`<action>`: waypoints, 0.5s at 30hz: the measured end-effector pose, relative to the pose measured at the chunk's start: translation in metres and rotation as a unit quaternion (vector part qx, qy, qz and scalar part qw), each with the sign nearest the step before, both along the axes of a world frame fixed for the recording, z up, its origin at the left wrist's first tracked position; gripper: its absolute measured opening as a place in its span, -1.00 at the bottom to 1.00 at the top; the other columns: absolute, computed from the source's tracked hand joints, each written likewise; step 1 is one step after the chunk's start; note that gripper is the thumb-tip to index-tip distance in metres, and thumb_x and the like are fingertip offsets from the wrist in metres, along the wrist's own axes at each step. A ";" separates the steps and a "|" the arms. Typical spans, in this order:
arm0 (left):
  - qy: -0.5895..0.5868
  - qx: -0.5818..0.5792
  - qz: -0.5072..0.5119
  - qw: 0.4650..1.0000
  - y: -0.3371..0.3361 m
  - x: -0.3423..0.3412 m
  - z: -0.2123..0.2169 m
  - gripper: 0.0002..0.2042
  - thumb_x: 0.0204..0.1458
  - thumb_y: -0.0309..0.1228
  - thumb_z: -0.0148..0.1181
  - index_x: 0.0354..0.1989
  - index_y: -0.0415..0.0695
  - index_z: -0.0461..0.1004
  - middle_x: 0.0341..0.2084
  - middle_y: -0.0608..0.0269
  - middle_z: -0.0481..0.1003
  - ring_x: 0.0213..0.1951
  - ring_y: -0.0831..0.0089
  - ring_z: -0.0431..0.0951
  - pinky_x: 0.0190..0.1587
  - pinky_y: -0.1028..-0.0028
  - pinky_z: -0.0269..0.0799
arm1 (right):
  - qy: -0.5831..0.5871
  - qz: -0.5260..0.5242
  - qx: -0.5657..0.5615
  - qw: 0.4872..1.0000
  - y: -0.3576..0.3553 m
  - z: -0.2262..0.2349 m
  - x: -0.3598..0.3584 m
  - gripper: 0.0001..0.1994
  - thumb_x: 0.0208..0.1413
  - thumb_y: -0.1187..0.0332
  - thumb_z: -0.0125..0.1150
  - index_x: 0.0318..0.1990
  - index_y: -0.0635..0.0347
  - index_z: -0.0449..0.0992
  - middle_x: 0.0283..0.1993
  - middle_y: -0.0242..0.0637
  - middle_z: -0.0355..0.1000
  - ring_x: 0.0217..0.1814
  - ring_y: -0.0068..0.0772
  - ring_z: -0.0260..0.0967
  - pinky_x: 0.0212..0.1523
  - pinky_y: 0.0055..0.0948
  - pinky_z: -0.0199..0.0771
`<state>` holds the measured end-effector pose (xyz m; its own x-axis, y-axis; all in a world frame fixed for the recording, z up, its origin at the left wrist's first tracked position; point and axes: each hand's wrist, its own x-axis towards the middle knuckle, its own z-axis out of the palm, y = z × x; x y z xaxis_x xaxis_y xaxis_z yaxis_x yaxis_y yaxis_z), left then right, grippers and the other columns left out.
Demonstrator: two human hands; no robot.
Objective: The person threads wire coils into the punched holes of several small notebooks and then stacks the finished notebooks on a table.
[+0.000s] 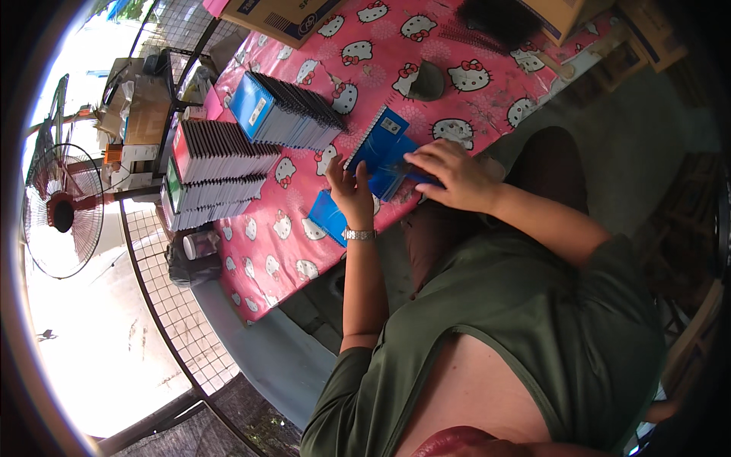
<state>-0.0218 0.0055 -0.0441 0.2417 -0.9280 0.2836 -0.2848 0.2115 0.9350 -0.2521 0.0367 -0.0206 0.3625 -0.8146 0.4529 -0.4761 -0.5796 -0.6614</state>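
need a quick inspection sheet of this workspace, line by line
surface: table under a pink cartoon-cat cloth.
job's things: blue spiral notebook under both hands; another blue cover at the near edge.
clutter: row of blue-fronted notebooks; stacked rows with red and green fronts; cardboard box; dark brush.
grippers: left hand rests on the notebook, watch on wrist; right hand presses it, fingers spread.
cables: nothing seen.
surroundings: standing fan, wire mesh fence, bright pavement.

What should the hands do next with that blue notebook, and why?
Probably slide the blue notebook toward the row of blue notebooks. The left hand and right hand both rest on it, and finished ones stand in neat rows nearby on the pink tablecloth.
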 end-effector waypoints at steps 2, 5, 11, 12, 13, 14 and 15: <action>-0.020 -0.028 0.006 0.999 -0.001 -0.002 0.000 -0.90 0.22 -0.52 0.11 -0.17 -0.30 0.44 -0.36 0.27 0.50 -0.42 0.60 0.52 -0.43 0.60 0.47 | -0.007 0.011 0.001 1.000 -0.003 0.004 0.017 -0.45 -0.01 0.26 0.35 0.17 0.14 0.41 0.08 -0.18 0.33 0.12 -0.08 0.28 0.16 -0.13 0.30; -0.023 0.005 0.008 1.000 0.000 0.003 -0.003 -0.89 0.22 -0.58 0.07 -0.13 -0.31 0.45 -0.33 0.27 0.51 -0.40 0.62 0.49 -0.41 0.62 0.45 | -0.001 0.005 -0.035 0.999 -0.011 0.008 0.037 -0.45 -0.02 0.22 0.35 0.16 0.16 0.42 0.08 -0.18 0.34 0.11 -0.09 0.28 0.16 -0.13 0.30; -0.002 0.040 0.004 0.999 0.008 0.011 -0.014 -0.81 0.11 -0.72 0.04 -0.13 -0.34 0.49 -0.32 0.25 0.57 -0.26 0.59 0.54 -0.16 0.55 0.47 | 0.077 -0.022 -0.095 0.992 -0.022 0.014 0.058 -0.50 -0.09 0.26 0.35 0.07 0.16 0.48 0.04 -0.20 0.37 0.11 -0.15 0.29 0.18 -0.15 0.28; 0.016 0.035 -0.001 0.999 0.009 0.011 -0.015 -0.81 0.11 -0.72 0.05 -0.12 -0.35 0.49 -0.31 0.25 0.57 -0.27 0.59 0.54 -0.16 0.55 0.47 | 0.103 -0.023 -0.110 0.988 -0.023 0.014 0.059 -0.51 -0.10 0.27 0.35 0.06 0.15 0.50 0.04 -0.21 0.38 0.11 -0.16 0.29 0.18 -0.16 0.28; 0.034 0.029 -0.006 0.999 0.010 0.011 -0.017 -0.80 0.11 -0.72 0.05 -0.11 -0.36 0.50 -0.30 0.25 0.57 -0.27 0.59 0.54 -0.16 0.56 0.47 | 0.112 -0.024 -0.120 0.986 -0.024 0.015 0.059 -0.52 -0.11 0.28 0.35 0.04 0.15 0.51 0.03 -0.23 0.38 0.10 -0.17 0.29 0.18 -0.16 0.28; 0.051 0.024 -0.011 0.998 0.010 0.011 -0.020 -0.79 0.11 -0.72 0.06 -0.09 -0.36 0.50 -0.29 0.25 0.58 -0.28 0.58 0.54 -0.16 0.57 0.47 | 0.122 -0.025 -0.130 0.984 -0.024 0.016 0.058 -0.53 -0.12 0.29 0.35 0.03 0.14 0.52 0.03 -0.24 0.39 0.10 -0.18 0.29 0.17 -0.16 0.28; 0.074 0.025 -0.014 0.997 0.011 0.009 -0.018 -0.79 0.11 -0.72 0.07 -0.09 -0.37 0.50 -0.28 0.25 0.58 -0.27 0.58 0.54 -0.16 0.57 0.47 | 0.132 -0.025 -0.140 0.981 -0.024 0.016 0.059 -0.54 -0.13 0.30 0.35 0.02 0.14 0.53 0.02 -0.25 0.39 0.09 -0.19 0.29 0.17 -0.16 0.27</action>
<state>-0.0129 0.0164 -0.0622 0.2511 -0.9472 0.1993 -0.1379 0.1688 0.9760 -0.1933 0.0125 -0.0048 0.4602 -0.6914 0.5570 -0.6419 -0.6925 -0.3293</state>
